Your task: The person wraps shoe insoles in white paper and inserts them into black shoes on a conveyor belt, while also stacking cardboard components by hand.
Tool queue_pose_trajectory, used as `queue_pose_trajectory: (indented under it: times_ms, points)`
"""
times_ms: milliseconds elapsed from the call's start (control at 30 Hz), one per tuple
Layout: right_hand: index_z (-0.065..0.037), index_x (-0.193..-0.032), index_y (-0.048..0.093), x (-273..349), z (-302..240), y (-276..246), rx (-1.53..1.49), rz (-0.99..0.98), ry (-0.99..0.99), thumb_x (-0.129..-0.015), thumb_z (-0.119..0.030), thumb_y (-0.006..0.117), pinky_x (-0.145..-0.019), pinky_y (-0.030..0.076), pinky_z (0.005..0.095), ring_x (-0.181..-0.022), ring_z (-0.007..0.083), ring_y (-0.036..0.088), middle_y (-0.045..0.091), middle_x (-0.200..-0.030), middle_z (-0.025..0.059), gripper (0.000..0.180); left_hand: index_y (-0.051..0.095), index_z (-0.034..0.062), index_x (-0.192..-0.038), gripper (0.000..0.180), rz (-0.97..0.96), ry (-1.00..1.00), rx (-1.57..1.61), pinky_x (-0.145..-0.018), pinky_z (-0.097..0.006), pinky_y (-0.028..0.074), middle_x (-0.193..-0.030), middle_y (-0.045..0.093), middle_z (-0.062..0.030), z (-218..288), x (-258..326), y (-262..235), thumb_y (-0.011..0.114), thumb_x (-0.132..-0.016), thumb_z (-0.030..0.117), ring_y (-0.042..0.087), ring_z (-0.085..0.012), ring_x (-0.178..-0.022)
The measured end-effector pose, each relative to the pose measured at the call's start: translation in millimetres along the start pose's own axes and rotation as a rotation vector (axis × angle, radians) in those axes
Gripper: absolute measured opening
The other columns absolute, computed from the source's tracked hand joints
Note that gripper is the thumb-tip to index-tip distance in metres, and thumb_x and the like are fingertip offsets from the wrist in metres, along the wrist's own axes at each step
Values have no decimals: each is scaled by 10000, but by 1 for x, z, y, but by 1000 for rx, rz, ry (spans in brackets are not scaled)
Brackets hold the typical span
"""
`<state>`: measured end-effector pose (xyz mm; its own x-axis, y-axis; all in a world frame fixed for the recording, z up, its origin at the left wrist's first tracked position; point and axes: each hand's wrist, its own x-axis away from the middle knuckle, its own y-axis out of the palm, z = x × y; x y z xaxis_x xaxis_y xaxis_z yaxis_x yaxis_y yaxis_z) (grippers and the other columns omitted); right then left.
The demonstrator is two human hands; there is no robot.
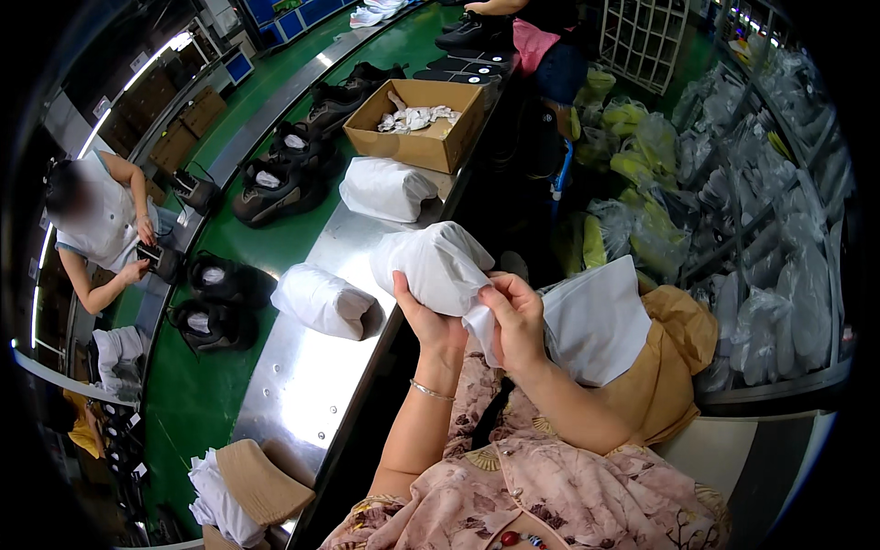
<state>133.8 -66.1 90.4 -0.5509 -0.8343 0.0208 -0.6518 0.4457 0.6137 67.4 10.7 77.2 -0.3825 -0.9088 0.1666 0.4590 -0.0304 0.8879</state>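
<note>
Both my hands hold a shoe-sized bundle wrapped in thin white paper, just off the edge of the metal ledge. My left hand cups it from below, fingers curled against its near side. At its right end my right hand pinches a loose fold of the paper. What lies inside is hidden. Two similar wrapped bundles rest on the ledge: one bundle farther away, another bundle to the left, with something dark showing at its end. White paper sheets lie on brown paper by my right forearm.
A cardboard box with crumpled white paper stands on the far ledge. Dark shoes sit along the green conveyor belt. Across it, a co-worker handles a shoe. A wire rack with plastic-bagged pieces stands right.
</note>
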Motion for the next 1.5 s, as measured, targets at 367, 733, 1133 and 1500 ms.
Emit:
queue_pose_trajectory:
  times_ms: [367, 733, 1133, 1500]
  points:
    - [-17, -900, 482, -19, -17, 1, 535, 5, -86, -766, -56, 697, -631, 482, 251, -722, 115, 562, 596, -836, 59, 256, 405, 34, -1268, 640, -177, -43, 49, -962, -392, 406, -1203, 520, -108, 6, -5, -11, 476, -838, 502, 503, -263, -1115]
    - [-63, -1220, 489, -7, -1, -3, -774, -140, 477, -867, -382, 569, -1003, 362, 411, -1132, 223, 503, 541, -1221, 88, 483, 336, -22, -1301, 843, -293, -96, -50, -1000, -410, 389, -1222, 500, -170, 11, 9, -19, 638, -724, 513, 495, -313, -1137]
    - [-49, -1257, 431, -5, 9, 7, -136, 32, 353, -938, -431, 393, -996, 375, 378, -1152, 234, 480, 498, -1243, 101, 499, 383, -29, -1279, 766, -214, 149, -450, -960, -339, 394, -1193, 512, -119, 35, 39, -17, 728, -717, 360, 492, -218, -1107]
    - [-2, -1243, 301, 25, 32, 56, 654, -396, -349, -614, -179, 801, -882, 417, 355, -1012, 220, 484, 446, -1129, 141, 823, 290, -48, -1334, 808, -26, 317, -489, -1016, -350, 320, -1291, 423, -147, 93, 63, -42, 665, -781, 407, 408, -244, -1200]
